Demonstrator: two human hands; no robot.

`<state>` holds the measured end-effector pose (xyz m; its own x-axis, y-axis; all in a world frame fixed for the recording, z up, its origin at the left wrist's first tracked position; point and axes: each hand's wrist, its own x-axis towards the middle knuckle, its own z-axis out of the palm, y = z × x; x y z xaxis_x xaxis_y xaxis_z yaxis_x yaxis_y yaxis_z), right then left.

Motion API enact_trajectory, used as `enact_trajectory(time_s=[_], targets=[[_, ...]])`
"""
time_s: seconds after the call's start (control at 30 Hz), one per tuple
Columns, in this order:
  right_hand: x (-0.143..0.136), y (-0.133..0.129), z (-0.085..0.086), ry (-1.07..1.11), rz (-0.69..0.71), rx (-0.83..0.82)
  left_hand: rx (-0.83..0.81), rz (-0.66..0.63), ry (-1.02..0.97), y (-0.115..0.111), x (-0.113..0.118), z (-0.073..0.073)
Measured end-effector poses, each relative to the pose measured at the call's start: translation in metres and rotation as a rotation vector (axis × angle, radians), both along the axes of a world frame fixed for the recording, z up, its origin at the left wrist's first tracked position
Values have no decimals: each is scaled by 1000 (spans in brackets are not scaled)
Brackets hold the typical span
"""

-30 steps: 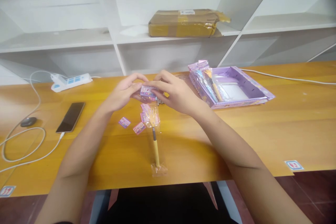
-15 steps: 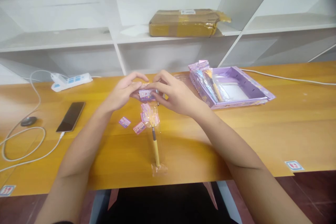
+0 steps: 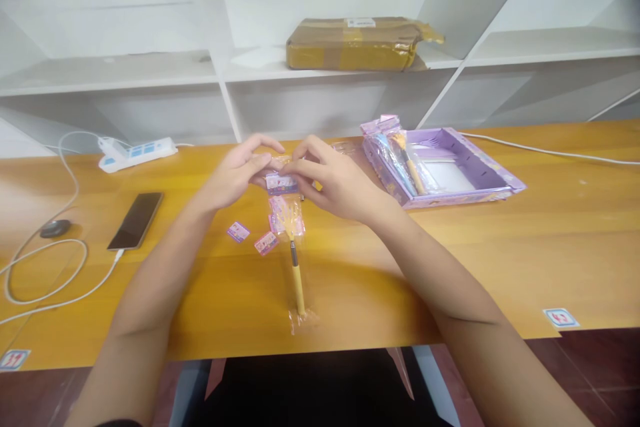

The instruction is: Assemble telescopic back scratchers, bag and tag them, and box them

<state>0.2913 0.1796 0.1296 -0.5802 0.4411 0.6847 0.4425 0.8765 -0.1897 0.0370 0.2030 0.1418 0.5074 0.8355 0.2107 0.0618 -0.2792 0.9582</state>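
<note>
My left hand and my right hand meet above the middle of the table. Between their closed fingers is a small purple printed card, partly covered by the fingertips. Some clear film shows around it. Just below lies a yellow hand-shaped back scratcher with a dark ribbed neck, sealed in a clear bag. Its claw end overlaps several pink printed cards. Two loose cards lie to the left, a purple one and a pink one.
At the right stands an open purple box with wrapped blue and orange back scratchers. To the left are a phone on a cable, a black round object and a power strip. A taped carton sits on the shelf.
My hands stay almost in place, with the right fingertips shifting slightly over the purple card. The view has moved a little; the back scratcher and loose cards lie as before.
</note>
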Motion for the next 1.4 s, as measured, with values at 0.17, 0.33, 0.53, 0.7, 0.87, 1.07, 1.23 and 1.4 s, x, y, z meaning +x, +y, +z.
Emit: enact_trajectory(time_s=[0.17,0.33,0.53,0.7,0.87,1.07,1.23,1.4], targets=[[-1,-1,1,11,29,-46,0,0,1,0,0,0],[-2,-2,3,30,65,-65,7,3,6,-1,-1,-1],[-2,-2,4,48,97,-75,18,-24,-1,-1,1,-1],[1,1,4,183,5,-152,-3,-29,-28,-1,2,-2],[0,5,4,237,-6,-294,18,-46,-16,-1,4,-2],[-3,12,-1,346,44,-404,-9,-69,28,-5,7,0],[-2,13,0,355,26,-410,-1,-69,74,-6,5,2],[0,13,2,361,-27,-305,-24,-116,218,-2,4,0]])
